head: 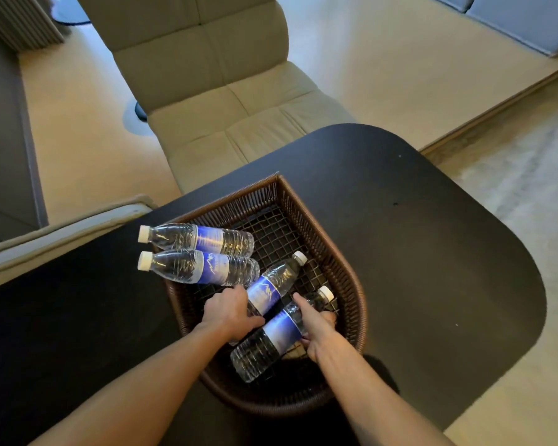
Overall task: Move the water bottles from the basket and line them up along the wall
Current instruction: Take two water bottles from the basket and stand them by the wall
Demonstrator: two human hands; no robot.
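Note:
A dark brown wicker basket (329, 249) sits on a black table (432, 252). Several clear water bottles with blue labels and white caps lie in it. Two bottles (197, 238) (200, 267) rest side by side across the basket's left rim, caps pointing left. My left hand (231, 312) grips the lower part of a third bottle (276, 283), whose cap points up and right. My right hand (316, 326) is closed around the middle of a fourth bottle (264, 346), lying nearest to me with its cap at the upper right.
A beige cushioned lounge chair (213, 91) stands beyond the table's far edge. A grey sofa (4, 149) fills the left side, with a pale ledge (62, 233) along the table's left edge. Light floor and a grey rug lie to the right.

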